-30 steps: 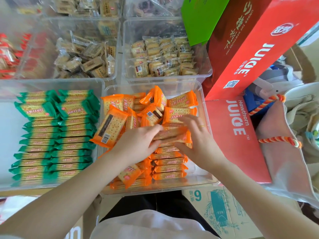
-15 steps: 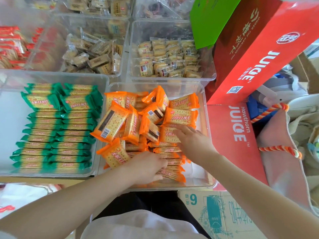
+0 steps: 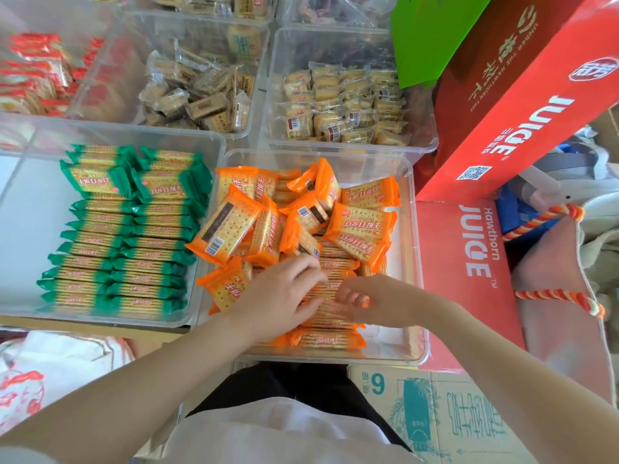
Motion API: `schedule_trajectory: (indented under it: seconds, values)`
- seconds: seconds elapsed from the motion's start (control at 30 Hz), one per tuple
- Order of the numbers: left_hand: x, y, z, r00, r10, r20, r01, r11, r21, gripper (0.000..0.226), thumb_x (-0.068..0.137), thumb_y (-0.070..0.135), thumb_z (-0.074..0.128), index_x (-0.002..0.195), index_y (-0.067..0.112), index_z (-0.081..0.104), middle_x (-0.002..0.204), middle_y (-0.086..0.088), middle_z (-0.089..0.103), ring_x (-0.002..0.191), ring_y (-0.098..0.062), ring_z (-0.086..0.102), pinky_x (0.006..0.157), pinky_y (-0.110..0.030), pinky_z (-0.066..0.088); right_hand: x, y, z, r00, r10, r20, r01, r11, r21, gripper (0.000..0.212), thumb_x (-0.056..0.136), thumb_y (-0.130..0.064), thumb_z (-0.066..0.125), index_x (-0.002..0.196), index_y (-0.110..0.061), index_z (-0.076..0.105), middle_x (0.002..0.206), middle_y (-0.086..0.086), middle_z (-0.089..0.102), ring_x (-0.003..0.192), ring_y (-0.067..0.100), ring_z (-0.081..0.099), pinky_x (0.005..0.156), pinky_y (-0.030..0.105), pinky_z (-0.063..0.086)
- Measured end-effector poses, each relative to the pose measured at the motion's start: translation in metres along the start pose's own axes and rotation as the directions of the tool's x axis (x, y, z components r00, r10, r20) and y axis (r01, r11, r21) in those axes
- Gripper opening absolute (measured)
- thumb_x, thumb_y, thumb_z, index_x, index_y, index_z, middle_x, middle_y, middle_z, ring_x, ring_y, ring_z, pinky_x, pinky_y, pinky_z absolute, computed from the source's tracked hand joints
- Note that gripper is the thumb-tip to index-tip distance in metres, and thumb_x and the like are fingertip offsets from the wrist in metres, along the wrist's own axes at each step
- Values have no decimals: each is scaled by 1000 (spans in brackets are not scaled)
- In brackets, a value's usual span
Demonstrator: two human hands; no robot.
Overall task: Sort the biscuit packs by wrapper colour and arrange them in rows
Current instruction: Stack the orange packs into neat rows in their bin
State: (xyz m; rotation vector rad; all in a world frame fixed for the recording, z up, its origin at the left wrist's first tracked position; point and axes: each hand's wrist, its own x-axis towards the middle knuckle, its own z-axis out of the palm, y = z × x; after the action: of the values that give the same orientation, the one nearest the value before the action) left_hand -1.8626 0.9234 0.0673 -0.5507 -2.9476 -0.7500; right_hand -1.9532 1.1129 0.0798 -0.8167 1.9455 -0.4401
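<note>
**Loose orange heap leans over the tidy row**

Nearest, both hands work low in the orange bin (image 3: pixel 413 229). The left hand (image 3: pixel 278 296) lies palm down, fingers spread and fairly straight on the stacked orange packs (image 3: pixel 331 316); it seems to press rather than grip. The right hand (image 3: pixel 378 301) has loosely curled fingers at the same row; whether it pinches a pack I cannot tell.

The stacked packs stand on edge, long axis running left to right.

Behind them the loose orange pile (image 3: pixel 268 222) lies tilted every way. A nudge could likely tip it onto the row or knock edge-standing packs flat.

Left, the green packs (image 3: pixel 124 242) sit in two neat columns, also lengthwise left to right.
</note>
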Motion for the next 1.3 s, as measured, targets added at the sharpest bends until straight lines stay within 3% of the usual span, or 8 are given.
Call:
schedule_trajectory:
  seconds: [0.13,0.23,0.37,0.5,0.73,0.93,1.07,1.3]
  values:
    - [2,4,9,921,-24,389,5,999,51,44,96,41,42,133,18,45,126,1,53,115,-16,49,94,-28,41,5,-6,-2,989,-15,147,35,990,-138,29,95,-32,48,112,-16,66,109,-1,67,97,13,61,88,26,46]
    - [5,14,13,851,-17,525,-39,995,94,41,98,41,36,130,18,44,116,1,56,104,-18,51,82,-32,43,14,0,-16,971,-32,-239,-1,991,-135,29,95,-27,49,89,-8,70,86,7,69,76,22,63,74,36,52]
    - [9,15,12,839,-41,542,31,999,28,41,97,42,38,132,20,43,123,3,52,104,-15,49,75,-26,37,30,9,-26,744,-127,-656,-152,924,-351,21,89,-14,57,109,-10,63,121,9,56,114,32,51,94,43,42]
    - [11,12,10,832,-12,555,4,1000,16,38,99,38,37,133,22,43,121,5,52,102,-13,49,69,-24,33,42,12,-30,801,-5,-599,-320,842,-434,36,93,-19,50,128,-15,46,141,5,37,132,25,30,110,36,22]
    - [14,7,11,838,19,545,-68,995,69,34,99,37,35,126,22,50,115,3,56,101,-15,51,75,-27,40,54,16,-25,746,21,-666,-420,790,-446,36,87,-6,53,121,-13,43,133,10,43,119,30,42,97,37,35]
    - [9,10,-1,973,19,231,-20,1000,1,30,92,31,52,117,17,58,106,0,57,95,-14,53,75,-30,49,23,6,-15,726,-239,-645,-115,882,-457,34,68,-17,57,101,-10,60,95,5,66,90,34,59,76,38,43]
    - [6,1,-6,994,40,-97,-34,998,58,15,85,23,54,93,12,60,91,-3,58,82,-16,55,68,-25,46,-3,6,-6,968,-41,-246,-35,955,-295,32,79,-28,61,110,-22,52,96,-4,60,89,22,58,76,36,49]
    - [-22,-27,-18,993,-67,-94,87,970,229,25,78,30,68,92,9,66,90,-5,64,82,-24,62,69,-36,49,13,-7,3,998,-43,-49,26,952,-306,30,96,-31,48,121,-21,62,119,-3,62,107,16,57,90,30,45]
